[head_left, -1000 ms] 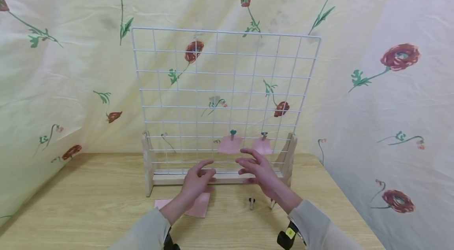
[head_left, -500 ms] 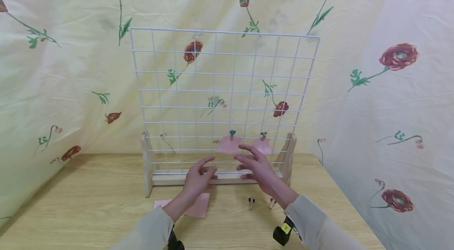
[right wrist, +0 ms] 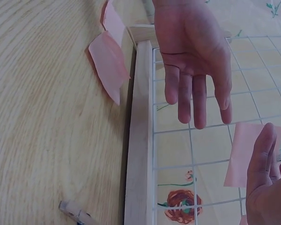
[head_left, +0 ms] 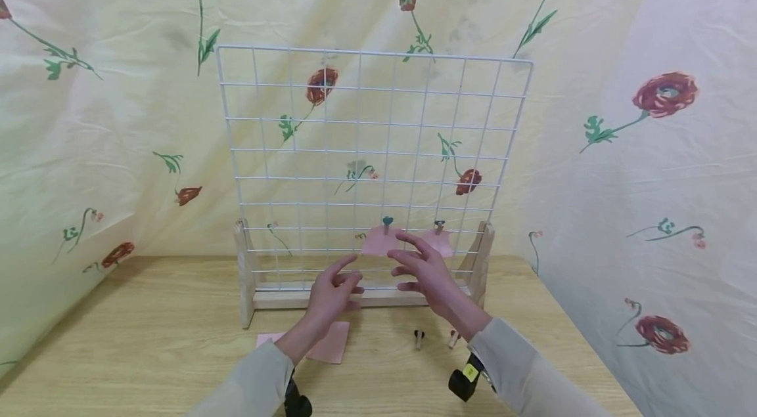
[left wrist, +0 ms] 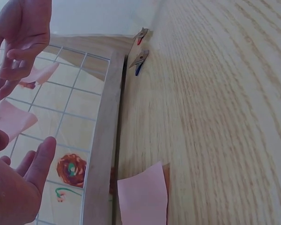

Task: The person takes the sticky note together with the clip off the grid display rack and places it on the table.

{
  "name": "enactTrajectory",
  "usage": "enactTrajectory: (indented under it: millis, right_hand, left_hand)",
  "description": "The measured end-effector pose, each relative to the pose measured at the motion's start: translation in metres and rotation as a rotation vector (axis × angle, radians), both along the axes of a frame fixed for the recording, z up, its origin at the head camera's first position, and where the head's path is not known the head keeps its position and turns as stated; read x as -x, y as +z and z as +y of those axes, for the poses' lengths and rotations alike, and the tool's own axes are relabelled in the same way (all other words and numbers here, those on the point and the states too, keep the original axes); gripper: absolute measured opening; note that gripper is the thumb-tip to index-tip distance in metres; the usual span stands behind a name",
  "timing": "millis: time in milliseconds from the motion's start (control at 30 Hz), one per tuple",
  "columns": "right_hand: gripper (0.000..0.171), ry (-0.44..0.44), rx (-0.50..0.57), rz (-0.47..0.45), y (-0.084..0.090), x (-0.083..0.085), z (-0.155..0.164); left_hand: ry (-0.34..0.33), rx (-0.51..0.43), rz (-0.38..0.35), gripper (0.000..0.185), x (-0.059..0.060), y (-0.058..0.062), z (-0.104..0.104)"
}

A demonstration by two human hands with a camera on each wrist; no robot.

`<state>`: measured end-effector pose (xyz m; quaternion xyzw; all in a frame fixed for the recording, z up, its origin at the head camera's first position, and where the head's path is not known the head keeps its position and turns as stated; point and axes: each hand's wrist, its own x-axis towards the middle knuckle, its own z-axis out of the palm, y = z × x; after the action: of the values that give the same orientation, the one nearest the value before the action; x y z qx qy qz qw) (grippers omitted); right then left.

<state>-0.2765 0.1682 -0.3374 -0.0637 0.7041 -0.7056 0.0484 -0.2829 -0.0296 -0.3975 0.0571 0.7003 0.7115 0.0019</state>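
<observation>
Two pink paper squares hang low on a white wire grid [head_left: 362, 119]. A clothespin with a teal heart [head_left: 387, 221] grips the left paper [head_left: 378, 243], and a darker-topped clothespin [head_left: 439, 225] grips the right paper [head_left: 439, 244]. My right hand [head_left: 428, 272] hovers before these papers, fingers spread and relaxed, holding nothing. To its left, my left hand [head_left: 331, 292] hangs above the table, its fingers loosely bent around nothing. In the right wrist view the left palm [right wrist: 192, 37] shows bare. The left wrist view shows both hands apart.
More pink paper [head_left: 332, 345] lies on the table below my left hand. Two loose clothespins, one dark-topped [head_left: 418, 339] and one reddish [head_left: 454, 339], lie in front of the stand's wooden base [head_left: 378, 299]. A flower-patterned cloth [head_left: 621, 161] surrounds the table.
My right hand has risen slightly and shifted a little left, its fingertips now overlapping the left hanging paper's edge in view. My left hand has risen slightly. The papers and clothespins stay put.
</observation>
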Motion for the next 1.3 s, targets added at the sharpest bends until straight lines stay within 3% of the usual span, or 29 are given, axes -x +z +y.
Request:
enactTrajectory:
  millis: [633, 1000, 1300]
  right_hand:
    - [0.046, -0.095, 0.014, -0.008, 0.010, 0.008, -0.011]
    - [0.047, -0.082, 0.027, 0.005, 0.014, 0.013, -0.015]
    - [0.051, -0.099, 0.029, 0.006, 0.017, 0.022, -0.021]
  left_hand:
    - [0.013, -0.009, 0.017, 0.047, 0.005, 0.002, 0.009]
    - [0.000, -0.024, 0.043, 0.048, 0.002, 0.012, 0.013]
    - [0.012, -0.006, 0.062, 0.046, 0.010, 0.011, 0.016]
